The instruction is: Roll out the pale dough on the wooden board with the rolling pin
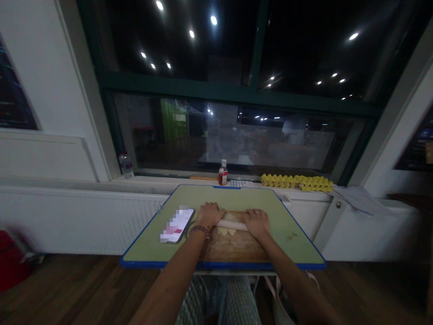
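A pale rolling pin lies crosswise over a sheet of dough, whose pale edge shows just below it. My left hand is closed over the pin's left end, a beaded bracelet at its wrist. At the right end, my right hand grips the pin too, with a ring on one finger. Under the dough is a wooden board dusted with flour. Both palms and the pin's ends are hidden beneath the fingers.
The board rests on a small green table with a blue rim. A phone lies left of my hands. On the windowsill behind stand a small red-liquid bottle, a clear bottle and yellow egg trays. A red bucket is at far left.
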Demonstrator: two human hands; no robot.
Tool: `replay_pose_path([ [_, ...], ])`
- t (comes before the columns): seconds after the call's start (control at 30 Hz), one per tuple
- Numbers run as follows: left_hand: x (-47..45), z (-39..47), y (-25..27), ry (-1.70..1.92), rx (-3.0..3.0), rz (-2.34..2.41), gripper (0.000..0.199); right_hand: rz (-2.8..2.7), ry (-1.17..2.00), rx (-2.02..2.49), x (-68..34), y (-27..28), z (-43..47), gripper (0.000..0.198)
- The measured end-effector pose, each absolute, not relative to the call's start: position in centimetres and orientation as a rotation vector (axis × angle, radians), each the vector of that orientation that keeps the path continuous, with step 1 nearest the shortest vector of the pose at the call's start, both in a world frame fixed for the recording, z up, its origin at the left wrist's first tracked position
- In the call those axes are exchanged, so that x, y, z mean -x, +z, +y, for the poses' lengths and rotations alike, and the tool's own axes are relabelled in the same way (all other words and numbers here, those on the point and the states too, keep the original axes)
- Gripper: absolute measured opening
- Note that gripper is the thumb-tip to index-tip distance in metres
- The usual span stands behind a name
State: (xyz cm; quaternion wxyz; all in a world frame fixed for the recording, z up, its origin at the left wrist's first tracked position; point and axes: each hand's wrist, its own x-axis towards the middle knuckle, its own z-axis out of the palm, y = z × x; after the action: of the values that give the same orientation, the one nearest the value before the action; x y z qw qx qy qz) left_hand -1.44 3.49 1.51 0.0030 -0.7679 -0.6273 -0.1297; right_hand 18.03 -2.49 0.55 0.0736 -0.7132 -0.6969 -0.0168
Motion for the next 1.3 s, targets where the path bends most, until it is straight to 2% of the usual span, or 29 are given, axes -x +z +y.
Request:
replay_pose_path([
  [0.27,1.5,3.6,1.5,-0.354,2.473,-1.901,0.043,-2.056,-0.262,1.947,-18.1,-1.3,-4.0,0.046],
  [0.47,1.5,2.9,1.9,-0.349,2.525,-1.923,0.038,-2.019,0.008,2.100,-19.3,-1.1,0.1,0.050],
  [0.63,1.5,2.8,1.5,-0.420,2.450,-2.000,0.042,-1.867,0.078,2.229,-19.2,-0.2,3.9,0.057],
  [0.93,0.6,1.8,3.3,-0.571,2.411,-1.871,0.039,-1.679,-0.155,2.072,-18.6,0.6,6.0,0.043],
  [1.13,0.4,1.3,3.8,-0.499,2.514,-1.913,0.046,-1.728,-0.158,2.017,-18.7,0.5,6.3,0.037],
  [1.3,0.5,1.5,3.6,-0.547,2.538,-1.912,0.044,-1.834,-0.314,1.836,-18.9,-0.1,4.9,0.034],
])
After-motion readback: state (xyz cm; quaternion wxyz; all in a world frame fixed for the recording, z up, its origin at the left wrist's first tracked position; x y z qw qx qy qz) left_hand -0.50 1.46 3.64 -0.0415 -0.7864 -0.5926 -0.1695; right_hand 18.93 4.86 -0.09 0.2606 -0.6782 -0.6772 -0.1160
